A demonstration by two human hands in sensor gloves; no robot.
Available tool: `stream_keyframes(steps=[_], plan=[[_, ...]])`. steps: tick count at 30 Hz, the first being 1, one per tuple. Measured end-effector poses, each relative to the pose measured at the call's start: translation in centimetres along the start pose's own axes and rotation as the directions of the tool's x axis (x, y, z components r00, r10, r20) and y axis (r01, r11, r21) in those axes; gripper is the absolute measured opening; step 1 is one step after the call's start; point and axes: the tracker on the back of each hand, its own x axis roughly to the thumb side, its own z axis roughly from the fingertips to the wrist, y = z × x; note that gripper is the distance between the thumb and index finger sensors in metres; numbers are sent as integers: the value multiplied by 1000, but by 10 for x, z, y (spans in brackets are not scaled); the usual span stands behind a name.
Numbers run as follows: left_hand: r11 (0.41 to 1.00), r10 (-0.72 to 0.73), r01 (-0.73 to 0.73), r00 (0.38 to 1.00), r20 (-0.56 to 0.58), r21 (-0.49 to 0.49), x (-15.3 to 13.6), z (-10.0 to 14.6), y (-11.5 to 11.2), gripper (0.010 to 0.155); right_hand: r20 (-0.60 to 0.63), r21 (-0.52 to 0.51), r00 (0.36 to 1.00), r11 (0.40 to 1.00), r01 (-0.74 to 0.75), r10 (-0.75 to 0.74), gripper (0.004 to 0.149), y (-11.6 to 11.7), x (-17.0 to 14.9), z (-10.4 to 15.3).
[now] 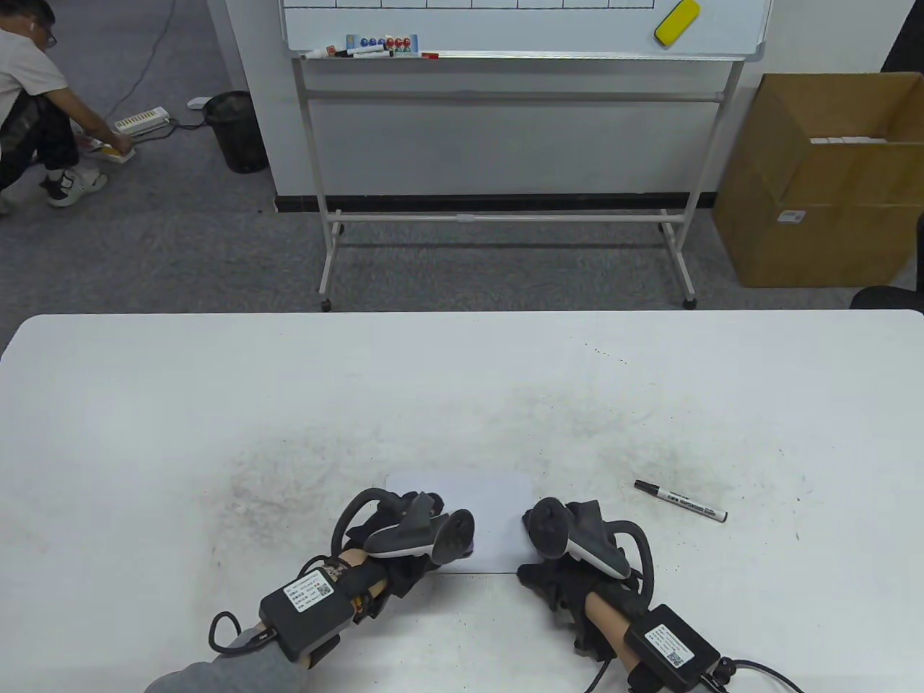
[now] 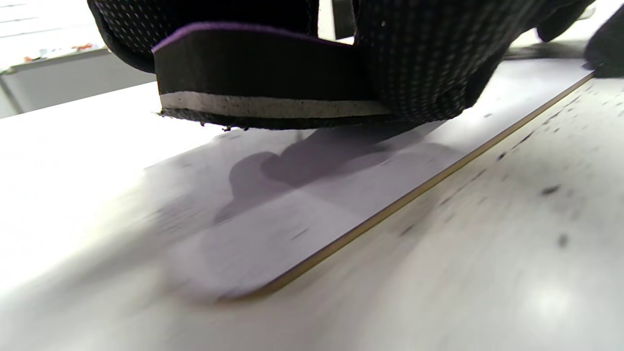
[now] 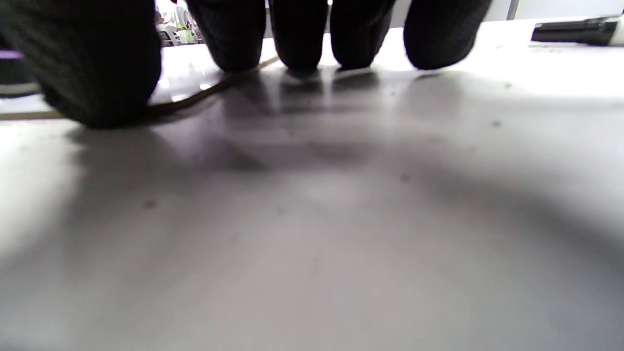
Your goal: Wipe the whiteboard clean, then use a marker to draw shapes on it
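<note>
Whiteboard [image 1: 491, 505]: small, flat on table [image 1: 144, 404], near edge. Eraser [image 2: 258, 73] gripped in left hand [image 1: 404, 534], pad held just above board's left part for wiping. Right hand [image 1: 570, 548]: fingers [image 3: 297, 39] straight, pressing at board's right edge, prob. steadying it. Marker [image 1: 680, 501] lies right of board, apart, unused.

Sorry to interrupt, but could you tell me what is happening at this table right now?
A person in sensor gloves is cleaning a small whiteboard that lies flat on the table. The left hand grips an eraser over the board's left part. The right hand rests fingertips-down at the board's right edge, apparently steadying it. A capped marker lies on the table to the right, untouched, so no drawing has started yet.
</note>
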Motion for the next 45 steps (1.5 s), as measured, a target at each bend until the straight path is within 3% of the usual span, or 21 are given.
stream_keyframes(steps=[6, 10, 11, 15, 18, 22, 24, 26, 32, 36, 41, 45], plan=[[999, 13, -17, 996, -86, -45, -46, 33, -14, 62, 1, 2, 1000, 1000, -4, 4, 79, 0, 0, 0], [996, 20, -33, 989, -149, -81, -66, 38, -11, 61, 2, 2, 1000, 1000, -7, 7, 79, 0, 0, 0], [998, 40, -48, 986, -162, -47, -71, 38, -7, 62, 3, 1, 1000, 1000, -7, 7, 79, 0, 0, 0], [984, 179, -174, 967, -184, 40, -70, 23, 8, 62, 2, 2, 1000, 1000, -8, 8, 79, 0, 0, 0], [979, 204, -197, 961, -186, 53, -59, 8, 10, 62, 0, 3, 1000, 1000, -9, 9, 79, 0, 0, 0], [988, 156, -155, 969, -190, 20, -49, -5, 2, 61, 0, 3, 1000, 1000, -11, 11, 79, 0, 0, 1], [998, 58, -62, 979, -197, -17, -47, -7, -8, 60, 1, 3, 1000, 1000, -11, 11, 79, 0, 0, 0], [997, 70, -66, 980, -187, 27, -51, -4, -9, 59, 1, 3, 1000, 1000, -10, 10, 79, 0, 1, 0], [998, -28, 15, 976, -215, -62, -74, 16, -11, 59, 1, 4, 1000, 1000, -13, 13, 79, 0, 1, 1], [997, -5, -14, 970, -244, -78, -86, 27, -17, 59, 3, 4, 1000, 1000, -12, 12, 79, -1, 1, 0], [993, 122, -113, 942, -311, 46, -102, 35, -15, 62, 5, 4, 1000, 1000, -19, 19, 79, -1, 2, 0], [990, 140, -129, 921, -364, 55, -119, 37, -15, 63, 7, 6, 999, 999, -34, 34, 79, -1, 2, 0]])
